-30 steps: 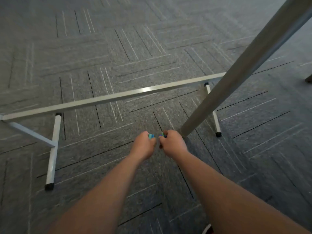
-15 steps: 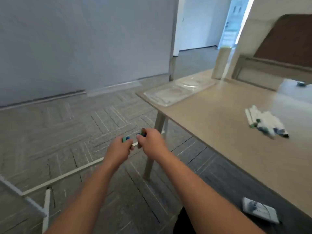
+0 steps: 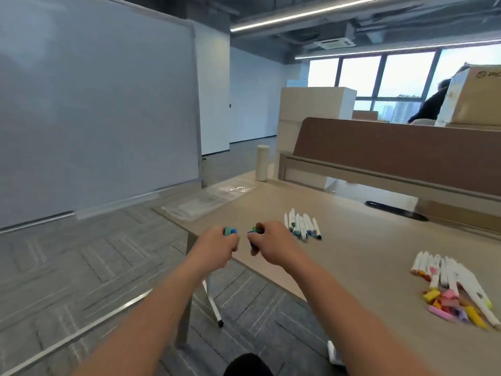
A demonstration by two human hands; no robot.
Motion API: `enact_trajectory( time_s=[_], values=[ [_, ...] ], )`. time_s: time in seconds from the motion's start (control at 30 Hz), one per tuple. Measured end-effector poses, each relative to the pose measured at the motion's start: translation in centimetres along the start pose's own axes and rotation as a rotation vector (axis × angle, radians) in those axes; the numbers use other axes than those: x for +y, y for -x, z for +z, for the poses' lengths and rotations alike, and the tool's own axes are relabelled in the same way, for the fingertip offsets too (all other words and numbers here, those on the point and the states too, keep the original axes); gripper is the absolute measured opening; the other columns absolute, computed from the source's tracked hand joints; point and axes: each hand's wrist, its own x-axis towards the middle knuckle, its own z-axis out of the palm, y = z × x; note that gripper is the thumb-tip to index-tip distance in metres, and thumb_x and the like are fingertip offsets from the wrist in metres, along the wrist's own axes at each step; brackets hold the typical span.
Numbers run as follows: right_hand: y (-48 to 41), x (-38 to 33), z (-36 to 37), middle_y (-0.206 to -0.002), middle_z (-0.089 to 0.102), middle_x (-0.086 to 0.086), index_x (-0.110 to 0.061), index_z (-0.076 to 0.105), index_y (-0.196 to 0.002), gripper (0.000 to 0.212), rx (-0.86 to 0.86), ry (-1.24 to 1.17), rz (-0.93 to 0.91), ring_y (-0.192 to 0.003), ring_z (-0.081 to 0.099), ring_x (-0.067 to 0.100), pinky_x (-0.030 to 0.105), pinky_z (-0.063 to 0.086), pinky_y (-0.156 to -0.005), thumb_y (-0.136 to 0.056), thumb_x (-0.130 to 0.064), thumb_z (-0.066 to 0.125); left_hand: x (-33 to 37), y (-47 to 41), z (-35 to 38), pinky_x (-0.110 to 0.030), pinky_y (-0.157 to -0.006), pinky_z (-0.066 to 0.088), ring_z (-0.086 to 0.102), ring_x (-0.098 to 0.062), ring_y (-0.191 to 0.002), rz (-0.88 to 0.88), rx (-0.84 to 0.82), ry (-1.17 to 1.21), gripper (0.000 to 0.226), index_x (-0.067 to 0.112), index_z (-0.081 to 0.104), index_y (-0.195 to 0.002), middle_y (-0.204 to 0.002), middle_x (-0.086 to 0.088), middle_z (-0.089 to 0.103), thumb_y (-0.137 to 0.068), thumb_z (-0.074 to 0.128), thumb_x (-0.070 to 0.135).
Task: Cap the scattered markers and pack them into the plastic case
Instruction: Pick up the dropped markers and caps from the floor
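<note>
Left hand (image 3: 217, 249) and right hand (image 3: 273, 246), gripping caps (image 3: 230, 230), have reached the table (image 3: 352, 253).

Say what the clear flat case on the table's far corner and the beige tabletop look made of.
The clear flat case looks like thin transparent plastic with a glossy finish, judging by the glare spots and its see-through look. The beige tabletop is probably laminated board, matt and evenly coloured. No grain shows clearly enough to be sure.

Large framed whiteboard (image 3: 95, 104) standing at left, grey striped carpet floor (image 3: 67, 267) below it, pale wooden surface (image 3: 366, 253), white cylindrical bottle (image 3: 262, 163) upright at its far edge, brown partition panel (image 3: 393, 150) behind, cardboard box (image 3: 477, 96) beyond.
</note>
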Motion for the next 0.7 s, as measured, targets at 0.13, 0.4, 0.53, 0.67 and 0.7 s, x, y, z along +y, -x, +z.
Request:
enact_trajectory(
  time_s=[0.13,0.4,0.53,0.67,0.7],
  values=[
    [-0.6,4.0,-3.1,-0.064,0.070,0.000,-0.009,0.064,-0.065,0.028,0.004,0.089,0.168,-0.054,0.055,0.010,0.025,0.043,-0.055,-0.090,-0.017,0.055,1.2,-2.5,4.8,-0.026,-0.049,0.038,0.048,-0.018,-0.056,-0.032,-0.141,-0.092,0.010,0.010,0.056,-0.087,-0.076,-0.007,0.060,-0.092,0.051,0.018],
    [-4.2,9.6,-5.8,-0.069,0.055,0.005,-0.011,0.053,-0.072,0.016,-0.006,0.339,0.364,-0.067,0.056,0.024,0.028,0.040,-0.057,-0.086,-0.016,0.059,3.0,-8.1,12.4,-0.029,-0.070,0.038,0.058,-0.034,-0.095,0.049,-0.177,-0.431,0.019,0.004,0.057,-0.104,-0.109,-0.019,0.062,-0.095,0.051,0.019],
    [-6.2,11.2,-6.0,-0.082,0.060,0.011,-0.011,0.051,-0.071,0.020,-0.039,0.423,0.396,-0.083,0.054,0.028,0.029,0.039,-0.068,-0.090,-0.016,0.057,3.2,-10.8,14.8,-0.031,-0.081,0.043,0.059,-0.033,-0.111,0.085,-0.200,-0.563,0.029,0.001,0.058,-0.117,-0.123,-0.018,0.061,-0.097,0.049,0.019],
    [-7.5,10.8,-6.6,-0.152,0.038,0.019,-0.007,0.059,-0.127,0.032,-0.155,0.552,0.369,-0.125,0.054,0.032,0.026,0.031,-0.053,-0.096,-0.012,0.053,3.5,-12.7,16.1,-0.033,-0.087,0.045,0.060,-0.032,-0.113,0.154,-0.219,-0.687,0.030,0.002,0.059,-0.121,-0.124,-0.017,0.062,-0.100,0.047,0.019],
    [-7.5,10.5,-6.7,-0.154,0.034,0.018,-0.013,0.055,-0.134,0.038,-0.184,0.556,0.361,-0.129,0.052,0.031,0.021,0.026,-0.049,-0.096,-0.012,0.054,3.5,-13.0,16.3,-0.033,-0.084,0.046,0.061,-0.032,-0.111,0.162,-0.241,-0.697,0.030,0.003,0.060,-0.121,-0.122,-0.016,0.063,-0.099,0.048,0.019]
  ],
)
